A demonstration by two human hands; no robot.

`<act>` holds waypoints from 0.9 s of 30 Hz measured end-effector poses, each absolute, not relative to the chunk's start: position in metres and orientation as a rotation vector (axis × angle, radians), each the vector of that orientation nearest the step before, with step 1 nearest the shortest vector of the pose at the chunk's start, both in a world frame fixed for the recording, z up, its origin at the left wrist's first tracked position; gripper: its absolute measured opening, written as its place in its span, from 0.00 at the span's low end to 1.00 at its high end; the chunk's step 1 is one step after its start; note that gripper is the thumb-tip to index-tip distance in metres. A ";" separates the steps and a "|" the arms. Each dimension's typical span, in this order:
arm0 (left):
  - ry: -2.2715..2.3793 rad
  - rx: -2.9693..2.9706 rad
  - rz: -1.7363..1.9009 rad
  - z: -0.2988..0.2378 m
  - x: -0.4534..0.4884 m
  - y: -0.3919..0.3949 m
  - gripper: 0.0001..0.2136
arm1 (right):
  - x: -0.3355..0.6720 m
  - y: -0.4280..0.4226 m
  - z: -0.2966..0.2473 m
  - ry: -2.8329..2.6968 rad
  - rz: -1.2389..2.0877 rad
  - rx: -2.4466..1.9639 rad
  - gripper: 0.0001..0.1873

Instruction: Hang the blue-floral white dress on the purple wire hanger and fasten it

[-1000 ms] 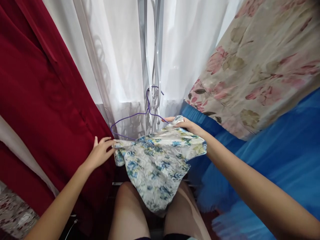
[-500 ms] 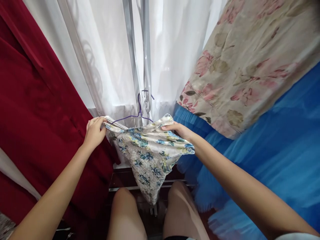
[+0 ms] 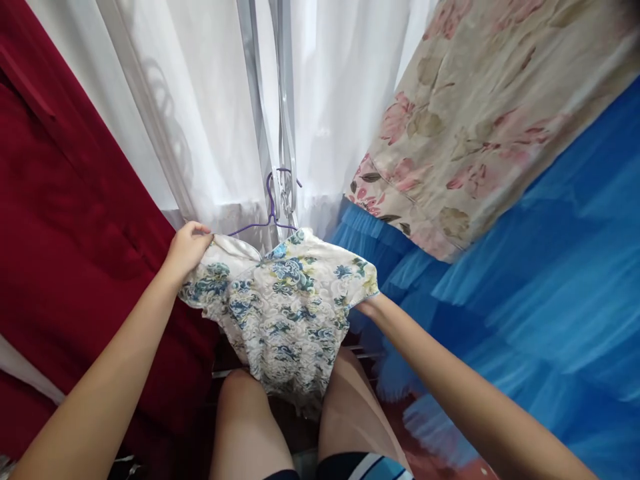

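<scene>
A white blouse with blue and yellow flowers and a gathered, textured body (image 3: 290, 320) hangs in front of my knees on a purple wire hanger (image 3: 271, 212). Its hook is at the metal stand. My left hand (image 3: 187, 253) is closed on the blouse's left shoulder by the neckline, fingers pinching the cloth. On the other side, my right hand (image 3: 370, 305) goes in under the short sleeve; its fingers are hidden by the fabric.
Upright metal poles (image 3: 280, 87) stand ahead before a white curtain (image 3: 205, 100). Dark red cloth (image 3: 75, 220) hangs at left. A beige floral garment (image 3: 445, 127) and blue tulle (image 3: 525, 300) hang at right. My bare knees (image 3: 245, 400) are below.
The blouse has spread out, with its front and both sleeves now facing me. My right hand has left the top edge and slipped under the sleeve. The left still grips the shoulder.
</scene>
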State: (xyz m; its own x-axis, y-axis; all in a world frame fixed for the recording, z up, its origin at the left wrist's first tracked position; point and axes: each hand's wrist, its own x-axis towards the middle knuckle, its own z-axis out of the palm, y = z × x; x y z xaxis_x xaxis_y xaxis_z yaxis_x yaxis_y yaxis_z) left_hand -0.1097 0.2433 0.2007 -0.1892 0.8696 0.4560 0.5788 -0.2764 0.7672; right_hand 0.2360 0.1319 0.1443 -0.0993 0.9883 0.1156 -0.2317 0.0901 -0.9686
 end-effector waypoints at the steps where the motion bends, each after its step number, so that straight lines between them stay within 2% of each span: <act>1: 1.656 1.757 1.448 0.195 -0.117 0.243 0.09 | 0.244 0.130 0.137 -1.097 1.284 -0.883 0.18; 4: 1.519 1.719 1.521 0.182 -0.126 0.233 0.06 | 0.259 0.120 0.113 -0.902 1.056 -0.906 0.24; 6: 1.422 1.806 1.575 0.180 -0.123 0.221 0.07 | 0.258 0.113 0.107 -0.856 0.909 -0.926 0.27; 11: 1.230 2.226 1.488 0.202 -0.103 0.190 0.12 | 0.249 0.115 0.143 -0.736 0.648 -0.853 0.23; 15: 1.383 2.424 1.427 0.212 -0.089 0.186 0.10 | 0.245 0.132 0.187 -0.780 0.629 -0.782 0.22; 18: 1.592 2.373 1.606 0.200 -0.092 0.199 0.15 | 0.224 0.121 0.196 -0.946 0.598 -0.780 0.23; 20: 1.647 2.237 1.729 0.186 -0.097 0.209 0.17 | 0.207 0.099 0.192 -1.209 0.583 -0.793 0.25; 23: 1.477 1.987 1.872 0.164 -0.100 0.215 0.17 | 0.193 0.064 0.184 -1.771 0.695 -0.666 0.24; 25: 1.327 1.787 1.954 0.154 -0.094 0.214 0.16 | 0.193 0.054 0.179 -1.951 0.845 -0.540 0.29; 27: 1.245 1.610 2.019 0.144 -0.083 0.210 0.15 | 0.198 0.055 0.172 -1.907 0.963 -0.500 0.37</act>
State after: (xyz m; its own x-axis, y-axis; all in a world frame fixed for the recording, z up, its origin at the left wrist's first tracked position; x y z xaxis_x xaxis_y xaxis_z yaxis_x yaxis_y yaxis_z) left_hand -0.0825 0.2096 0.1441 -0.3436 0.6698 0.6582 0.2876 -0.5922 0.7527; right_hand 0.1979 0.0554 0.1717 -0.5014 0.6700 0.5474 -0.0431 0.6125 -0.7893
